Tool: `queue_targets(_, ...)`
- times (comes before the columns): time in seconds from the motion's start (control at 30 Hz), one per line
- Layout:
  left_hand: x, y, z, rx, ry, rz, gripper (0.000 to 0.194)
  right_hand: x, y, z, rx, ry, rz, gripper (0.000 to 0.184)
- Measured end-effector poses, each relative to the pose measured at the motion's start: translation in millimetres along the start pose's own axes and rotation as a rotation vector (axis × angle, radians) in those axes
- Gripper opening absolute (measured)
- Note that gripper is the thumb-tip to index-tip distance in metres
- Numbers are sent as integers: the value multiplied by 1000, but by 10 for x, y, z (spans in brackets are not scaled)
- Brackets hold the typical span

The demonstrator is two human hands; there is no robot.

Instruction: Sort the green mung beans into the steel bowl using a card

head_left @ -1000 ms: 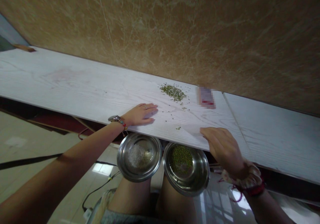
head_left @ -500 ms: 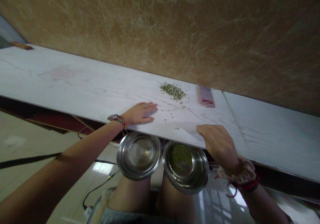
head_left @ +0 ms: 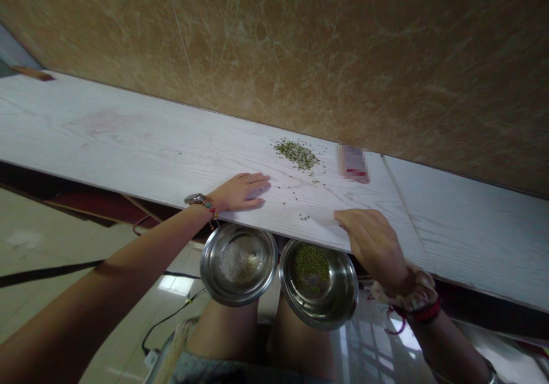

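Observation:
My left hand (head_left: 242, 192) lies flat on the white wood-grain table, fingers stretched out and holding nothing. Just beyond it and to the right is a loose patch of small green beans (head_left: 295, 153), mixed with white grains. My right hand (head_left: 371, 238) rests at the table's near edge with its fingers closed together. A faint whitish patch, perhaps a thin sheet, shows by its fingertips, but I cannot make out what it is. A few stray beans (head_left: 304, 217) lie left of that hand.
Below the table edge, a steel bowl with white grains (head_left: 208, 275) sits beside another steel bowl holding green beans (head_left: 349, 304), both over the knees. A blurred-out phone-like object (head_left: 354, 163) lies near the wall. A brown piece (head_left: 36, 74) is at the far left; a cable crosses the floor.
My right hand has shifted very slightly left and away from me along the table. My left hand, the beans and the bowls stay in place; the view has tilted a little.

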State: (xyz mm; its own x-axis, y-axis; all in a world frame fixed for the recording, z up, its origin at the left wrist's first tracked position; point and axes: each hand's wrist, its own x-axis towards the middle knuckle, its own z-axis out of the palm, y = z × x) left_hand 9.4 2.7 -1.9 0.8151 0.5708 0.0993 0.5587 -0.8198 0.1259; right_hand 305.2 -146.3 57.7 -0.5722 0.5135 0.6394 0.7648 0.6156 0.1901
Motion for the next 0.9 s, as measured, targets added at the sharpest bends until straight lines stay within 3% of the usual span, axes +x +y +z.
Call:
queue_targets(0.4,3,14,-5,-6,8,-9,48,-40,-56,-177,42,-26,-26,25)
queue_targets(0.9,0,18,-16,-14,16,-10,46,-133,6,-178,-22,-38,1,25)
